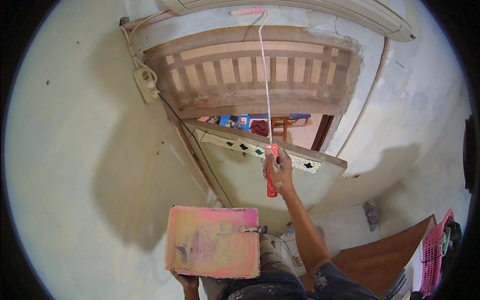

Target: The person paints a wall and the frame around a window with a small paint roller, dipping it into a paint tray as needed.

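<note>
My right hand (279, 169) is closed round the red handle of a paint roller (265, 75). Its long thin rod reaches up and away, and the pink-stained roller head (247, 11) is at the white wall strip just under the air conditioner. I cannot tell how firmly it presses there. Low at the left, my left hand (186, 281) grips the near edge of a paint tray (215, 250), its fingers partly hidden underneath. Pink and yellowish paint smears cover the tray. A small paint-crusted brush (253, 229) lies across its right edge.
A wooden lattice vent (250, 75) sits in the wall above an opening to another room. A white socket block (146, 85) with cables hangs at left. The air conditioner (310, 10) spans the top. A decorated strip (230, 143) edges the ledge. A pink basket (431, 255) stands lower right.
</note>
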`<act>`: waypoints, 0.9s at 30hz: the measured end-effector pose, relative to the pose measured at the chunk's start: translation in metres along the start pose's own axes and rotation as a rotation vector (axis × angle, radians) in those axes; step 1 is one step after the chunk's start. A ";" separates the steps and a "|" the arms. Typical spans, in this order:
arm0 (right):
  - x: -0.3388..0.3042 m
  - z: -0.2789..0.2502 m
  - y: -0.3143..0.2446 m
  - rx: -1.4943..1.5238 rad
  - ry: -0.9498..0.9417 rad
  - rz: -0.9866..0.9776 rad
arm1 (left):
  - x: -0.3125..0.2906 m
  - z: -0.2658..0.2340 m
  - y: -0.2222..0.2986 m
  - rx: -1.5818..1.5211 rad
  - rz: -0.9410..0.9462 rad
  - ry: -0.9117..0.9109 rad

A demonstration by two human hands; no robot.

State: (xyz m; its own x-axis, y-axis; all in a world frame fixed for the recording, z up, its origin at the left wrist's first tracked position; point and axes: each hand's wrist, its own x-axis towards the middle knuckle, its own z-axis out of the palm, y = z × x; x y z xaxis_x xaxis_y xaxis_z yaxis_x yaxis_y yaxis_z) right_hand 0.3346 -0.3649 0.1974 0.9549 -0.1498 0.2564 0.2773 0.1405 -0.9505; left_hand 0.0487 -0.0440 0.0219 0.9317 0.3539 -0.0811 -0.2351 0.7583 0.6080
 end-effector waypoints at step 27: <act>-0.012 -0.017 0.003 0.048 0.080 -0.012 | 0.003 -0.008 -0.004 -0.057 -0.002 0.067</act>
State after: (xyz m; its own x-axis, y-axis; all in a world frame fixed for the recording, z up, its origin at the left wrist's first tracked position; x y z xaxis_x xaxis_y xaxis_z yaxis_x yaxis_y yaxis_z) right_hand 0.3226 -0.3793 0.1881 0.9406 -0.2290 0.2507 0.2949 0.1851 -0.9374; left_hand 0.0502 -0.0421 0.0131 0.9121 0.3869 -0.1356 -0.2506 0.7880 0.5624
